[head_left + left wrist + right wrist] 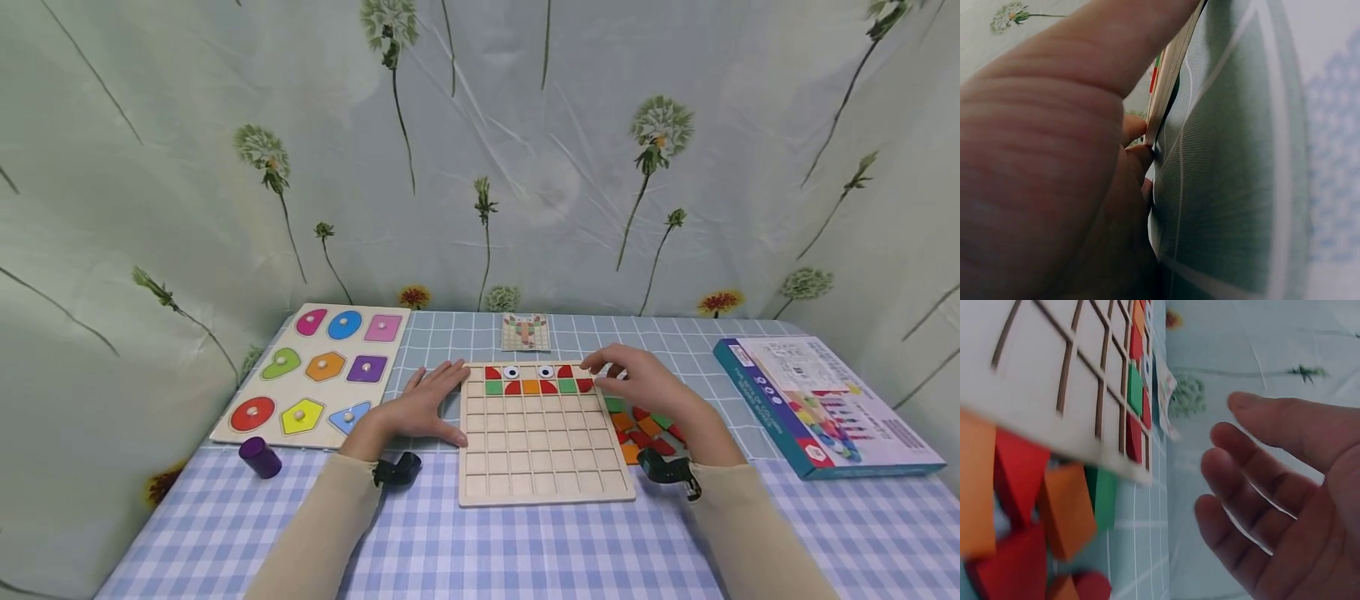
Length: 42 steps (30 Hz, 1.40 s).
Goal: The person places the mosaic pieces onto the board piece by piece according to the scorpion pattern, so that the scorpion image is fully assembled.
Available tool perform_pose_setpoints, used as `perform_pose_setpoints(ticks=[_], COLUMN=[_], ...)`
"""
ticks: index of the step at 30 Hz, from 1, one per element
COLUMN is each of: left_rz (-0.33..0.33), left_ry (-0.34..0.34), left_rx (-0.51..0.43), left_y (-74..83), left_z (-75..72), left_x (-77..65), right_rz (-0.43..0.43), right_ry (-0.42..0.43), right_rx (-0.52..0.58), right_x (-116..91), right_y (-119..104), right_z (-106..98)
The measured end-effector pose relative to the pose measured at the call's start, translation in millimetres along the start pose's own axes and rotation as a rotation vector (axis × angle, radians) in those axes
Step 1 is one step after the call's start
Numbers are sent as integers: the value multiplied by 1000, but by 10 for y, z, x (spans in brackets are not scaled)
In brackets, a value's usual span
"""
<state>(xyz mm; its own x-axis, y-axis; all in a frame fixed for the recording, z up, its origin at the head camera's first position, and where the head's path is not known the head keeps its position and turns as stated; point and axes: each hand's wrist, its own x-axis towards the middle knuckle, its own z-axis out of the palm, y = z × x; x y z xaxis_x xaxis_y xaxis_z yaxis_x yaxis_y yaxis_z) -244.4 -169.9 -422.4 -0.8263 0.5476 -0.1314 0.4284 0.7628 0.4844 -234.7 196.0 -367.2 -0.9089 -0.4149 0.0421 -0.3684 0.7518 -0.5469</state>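
A wooden grid board (543, 454) lies in front of me, its top two rows partly filled with red, green and orange pieces and two eye pieces (546, 372). My left hand (420, 408) rests along the board's left edge, thumb and fingers spread; the left wrist view shows the fingers touching that edge. Over the board's upper right corner is my right hand (641, 383), fingers loosely bent. In the right wrist view that hand (1291, 494) holds nothing. Loose red, orange and green pieces (647, 435) lie right of the board, partly hidden by the right arm.
A small pattern card (527, 335) lies behind the board. To the left are a knobbed shape puzzle (309, 348) and a purple cylinder (260, 457). A flat printed box (832, 408) lies at the right. A dandelion-print cloth (540, 183) hangs behind the table.
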Motion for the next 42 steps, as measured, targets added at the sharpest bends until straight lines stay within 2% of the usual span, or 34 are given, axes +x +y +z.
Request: perform_pose_setpoints(ticks=[8,14,24,34,42], left_rz=[-15,-14,-11,-5,-9], left_ry=[-13,6,9,4,4], left_rx=[-4,-2,2,13,19], left_y=[-2,-6,-31,-14,-32], left_z=[31,24,40,17,23], left_x=[-10,-8,10,9,14], right_rz=[82,107,192,245,245], right_ry=[-108,-142,-234,-242,-220], right_rx=[-18,-10,20,31,42], right_x=[-101,-143,-205,-198,-184], right_y=[237,412,555,583,571], right_z=[-12,-75,-123,-118,-108])
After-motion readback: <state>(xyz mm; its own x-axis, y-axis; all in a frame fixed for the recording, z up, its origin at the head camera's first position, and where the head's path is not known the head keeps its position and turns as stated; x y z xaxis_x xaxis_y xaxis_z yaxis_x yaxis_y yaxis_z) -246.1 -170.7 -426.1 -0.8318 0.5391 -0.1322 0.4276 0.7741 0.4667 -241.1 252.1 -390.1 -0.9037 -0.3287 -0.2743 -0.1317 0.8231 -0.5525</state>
